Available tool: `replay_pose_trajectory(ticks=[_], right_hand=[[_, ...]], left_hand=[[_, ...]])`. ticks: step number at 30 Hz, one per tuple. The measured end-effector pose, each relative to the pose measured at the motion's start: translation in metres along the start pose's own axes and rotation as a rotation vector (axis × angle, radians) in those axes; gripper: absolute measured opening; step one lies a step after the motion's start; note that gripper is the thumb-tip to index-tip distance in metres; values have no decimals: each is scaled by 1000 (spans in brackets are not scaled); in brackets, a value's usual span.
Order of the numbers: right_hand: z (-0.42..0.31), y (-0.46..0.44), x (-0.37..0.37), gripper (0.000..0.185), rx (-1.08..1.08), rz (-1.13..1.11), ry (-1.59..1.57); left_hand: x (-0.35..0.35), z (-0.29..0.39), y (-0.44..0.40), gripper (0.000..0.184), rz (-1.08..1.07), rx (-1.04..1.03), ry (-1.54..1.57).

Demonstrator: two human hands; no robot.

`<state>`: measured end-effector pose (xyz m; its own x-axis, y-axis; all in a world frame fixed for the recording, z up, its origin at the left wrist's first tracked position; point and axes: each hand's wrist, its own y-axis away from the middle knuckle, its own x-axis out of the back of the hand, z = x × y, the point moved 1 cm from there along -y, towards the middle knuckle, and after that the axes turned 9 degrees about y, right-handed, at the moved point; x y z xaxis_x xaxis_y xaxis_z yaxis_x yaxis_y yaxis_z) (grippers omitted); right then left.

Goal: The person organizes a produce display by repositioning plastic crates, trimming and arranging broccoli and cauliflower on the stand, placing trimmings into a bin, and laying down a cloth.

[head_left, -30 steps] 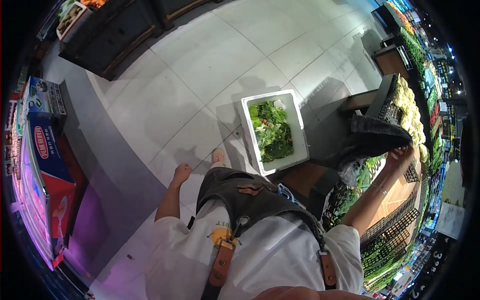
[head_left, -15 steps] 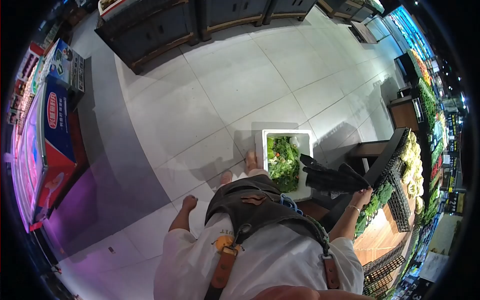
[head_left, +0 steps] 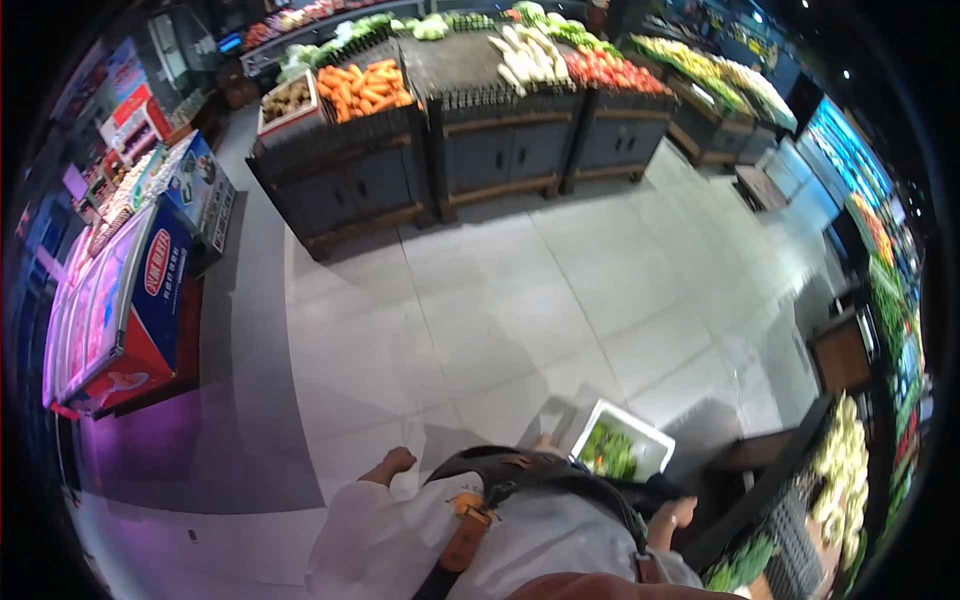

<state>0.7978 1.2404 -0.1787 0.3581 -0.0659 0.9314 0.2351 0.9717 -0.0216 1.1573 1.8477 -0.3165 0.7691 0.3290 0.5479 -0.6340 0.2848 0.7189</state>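
Note:
My right hand [head_left: 680,512] is closed on a black floppy sheet [head_left: 652,488], whose material I cannot make out. The sheet hangs by the near side of a white foam box [head_left: 655,436] on the floor, partly hidden by my body. Inside the box lie green leaves [head_left: 610,452] with a few small orange bits. My left hand [head_left: 400,459] hangs over the floor on the other side of me, its fingers curled, with nothing visible in it. A dark apron [head_left: 500,465] covers my front.
To my right stands a produce stand with pale vegetables [head_left: 840,470], leafy greens [head_left: 740,565] and a black crate [head_left: 795,550]. Dark cabinets [head_left: 500,160] ahead carry carrots [head_left: 365,90], white radishes [head_left: 528,55] and tomatoes [head_left: 620,72]. A lit freezer [head_left: 130,310] stands at left.
My view has tilted up, bringing the cabinet-top vegetables into sight. My right hand has drawn in from the stand's edge towards my side, still holding the black sheet, which is now mostly hidden.

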Motion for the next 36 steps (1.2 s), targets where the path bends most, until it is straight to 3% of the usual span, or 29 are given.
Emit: replay_pose_trajectory(ticks=[1, 2, 4, 7, 8, 11, 12, 13, 14, 18, 20, 24, 28, 29, 32, 34, 36], right_hand=[[-3, -13, 5, 27, -6, -38, 57], [1, -33, -3, 22, -22, -22, -79], [-4, -65, 0, 48, -614, -25, -911], [0, -111, -15, 46, -540, 43, -1010], [-3, -118, -6, 44, -566, 54, -1017], [-6, -175, -56, 40, -104, -272, 194], [-9, -170, -40, 40, -123, -272, 186], [-10, -153, -13, 11, -87, 430, 204], [-27, -149, 9, 12, -205, 172, 62], [-109, -136, 63, 16, -578, 56, -461], [-146, -134, 81, 18, -676, 45, -565], [-191, -136, 104, 21, -799, 8, -641], [-213, -149, 112, 25, -879, -7, -655], [-217, -155, 113, 26, -903, -14, -661], [-227, -175, 108, 29, -986, -38, -677], [-233, -191, 100, 31, -1039, -57, -684], [-235, -215, 88, 32, -1091, -68, -695]], left_hand=[[4, 30, -18, 37, -11, -43, -22], [7, 64, -36, 38, -27, -85, -45], [12, 135, -75, 37, -42, -189, -64], [13, 237, -134, 37, 2, -448, -15], [24, 280, -131, 38, 14, -432, 105], [59, 374, -132, 41, -36, -464, 213], [65, 396, -148, 42, -71, -491, 201], [69, 407, -166, 42, -67, -490, 162], [82, 413, -189, 42, -87, -499, 74], [119, 400, -307, 41, -176, -440, -320], [152, 411, -323, 40, -88, -303, -240], [197, 429, -384, 40, -6, -313, -148], [200, 462, -406, 41, 25, -192, -49], [189, 471, -413, 41, -15, -52, 79], [153, 519, -423, 42, -198, -106, -95], [130, 559, -432, 40, -328, -260, -337], [107, 604, -433, 39, -305, -429, -417]])
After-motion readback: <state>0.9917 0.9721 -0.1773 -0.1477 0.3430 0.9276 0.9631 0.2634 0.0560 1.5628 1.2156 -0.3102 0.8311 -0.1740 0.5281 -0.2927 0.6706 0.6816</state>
